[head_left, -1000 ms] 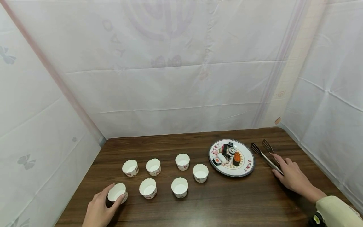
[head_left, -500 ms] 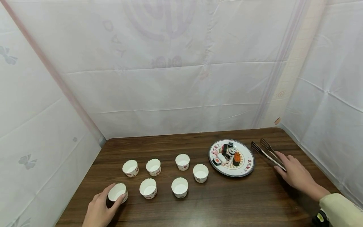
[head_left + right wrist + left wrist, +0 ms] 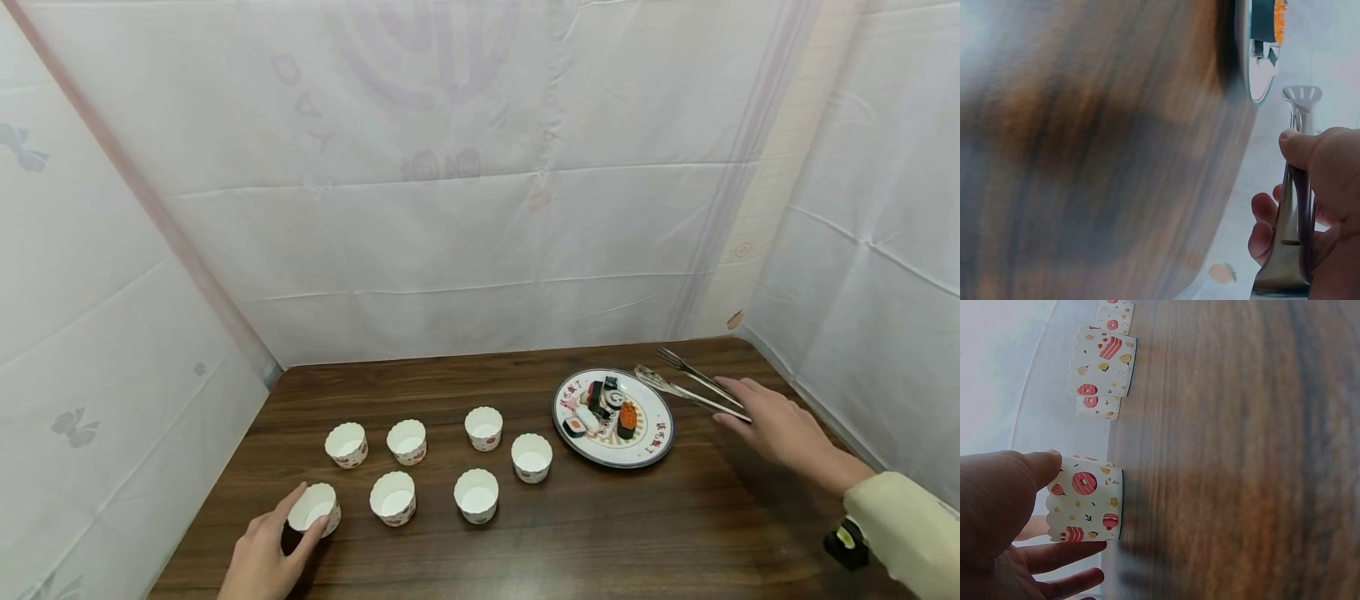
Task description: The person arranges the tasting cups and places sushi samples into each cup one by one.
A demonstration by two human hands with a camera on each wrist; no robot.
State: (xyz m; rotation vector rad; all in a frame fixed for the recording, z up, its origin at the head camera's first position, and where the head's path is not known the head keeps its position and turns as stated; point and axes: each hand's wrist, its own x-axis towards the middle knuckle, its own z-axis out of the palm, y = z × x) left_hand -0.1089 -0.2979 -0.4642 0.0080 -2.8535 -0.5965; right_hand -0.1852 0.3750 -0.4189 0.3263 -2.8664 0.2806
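Note:
My left hand (image 3: 266, 546) holds a white paper baking cup (image 3: 328, 515) at the front left of the table, thumb on one side and fingers on the other. In the left wrist view the cup's outside (image 3: 1088, 503) shows doughnut and cake prints. At the right, my right hand (image 3: 780, 429) grips metal tongs (image 3: 697, 398) between thumb and fingers. Their slotted ends stand apart, pointing away to the left, and one overlaps the rim of the round plate (image 3: 637, 452). Several sushi pieces lie on that plate, among them one with orange roe (image 3: 627, 412).
More paper cups stand left of the plate, such as one beside it (image 3: 531, 458) and one at the back left (image 3: 347, 446). The dark wooden table (image 3: 600, 533) meets white cloth (image 3: 450, 250) at the back and sides.
My right hand has raised the tongs, and their ends have swung left and up in the head view, over to the plate's edge. The left hand and its cup look nearly still.

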